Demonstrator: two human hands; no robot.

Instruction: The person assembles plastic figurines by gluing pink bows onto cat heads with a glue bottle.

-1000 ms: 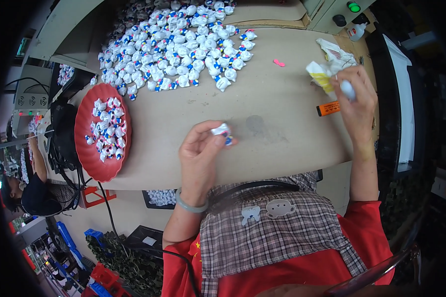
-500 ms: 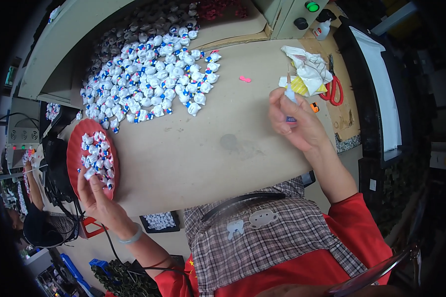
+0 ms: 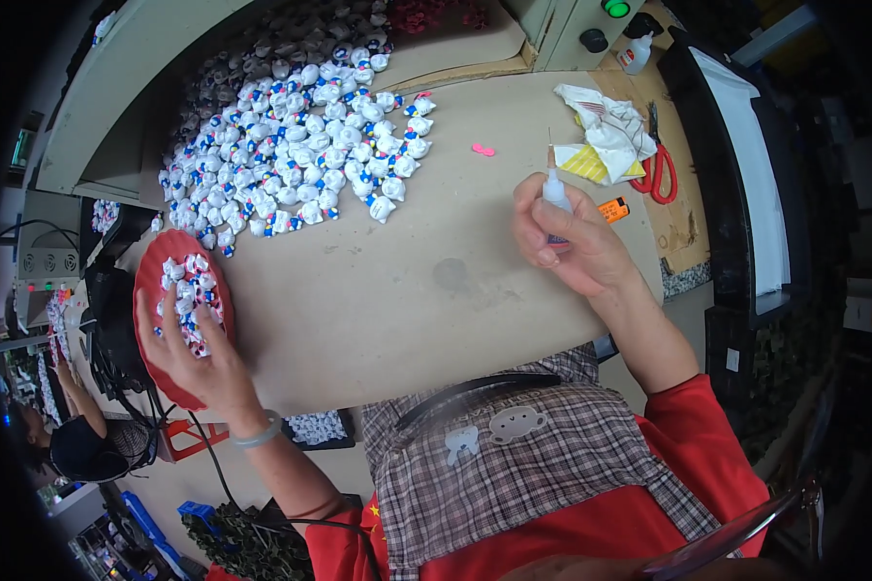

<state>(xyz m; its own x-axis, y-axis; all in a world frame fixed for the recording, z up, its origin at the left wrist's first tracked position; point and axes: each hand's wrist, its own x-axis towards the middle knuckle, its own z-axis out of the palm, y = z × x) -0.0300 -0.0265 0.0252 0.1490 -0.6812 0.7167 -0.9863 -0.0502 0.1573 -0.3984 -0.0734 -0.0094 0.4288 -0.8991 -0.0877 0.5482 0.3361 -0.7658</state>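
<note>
My left hand (image 3: 202,363) reaches over a red scalloped plate (image 3: 221,373) at the left of the table. Its fingers are spread above and among small white figures (image 3: 186,290) with blue and pink parts, and nothing shows gripped in them. My right hand (image 3: 576,237) is closed round a small white squeeze bottle (image 3: 555,191) with a thin needle tip pointing up, held above the table at the right. A tiny pink bow-shaped piece (image 3: 482,149) lies on the table between the bottle and a large spread of similar white figures (image 3: 300,136).
Beyond the right hand lie a crumpled white cloth (image 3: 606,121), red-handled scissors (image 3: 660,174) and an orange object (image 3: 613,209). A white bottle (image 3: 635,55) stands behind them. At the far right is a black tray (image 3: 698,126) with white sheets. Another person sits far left.
My left hand has shifted slightly and spread its fingers over the plate; the white figure at its fingertips no longer shows there. My right hand moved slightly left and nearer with the bottle.
</note>
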